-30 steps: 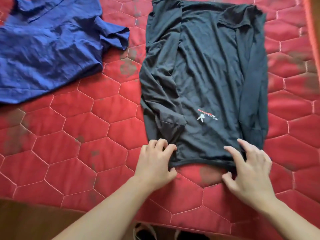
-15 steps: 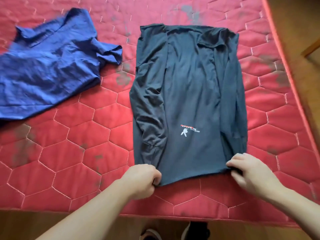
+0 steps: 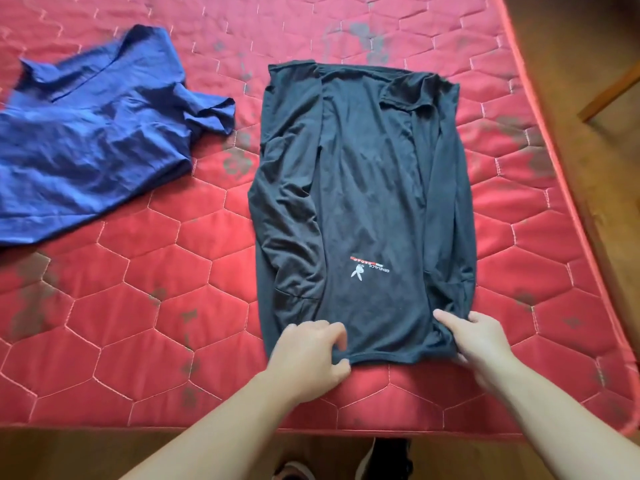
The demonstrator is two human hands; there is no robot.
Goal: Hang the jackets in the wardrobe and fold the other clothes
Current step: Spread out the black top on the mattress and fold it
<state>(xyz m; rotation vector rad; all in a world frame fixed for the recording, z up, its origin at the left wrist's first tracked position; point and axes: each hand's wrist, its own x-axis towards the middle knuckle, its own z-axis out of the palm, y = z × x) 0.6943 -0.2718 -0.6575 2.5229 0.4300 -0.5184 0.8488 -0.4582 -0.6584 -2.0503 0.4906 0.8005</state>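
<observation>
One black shirt (image 3: pixel 363 202), one blue shirt (image 3: pixel 90 133), two hands pinching hem

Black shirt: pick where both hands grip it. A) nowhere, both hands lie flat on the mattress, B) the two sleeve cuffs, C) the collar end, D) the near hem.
D: the left hand and right hand each pinch the black shirt at its near hem, by the bottom corners.

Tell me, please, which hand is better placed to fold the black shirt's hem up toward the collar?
Neither alone. The left hand grips the near left corner of the black shirt, and the right hand grips the near right corner. Probably both should lift the hem together.
</observation>
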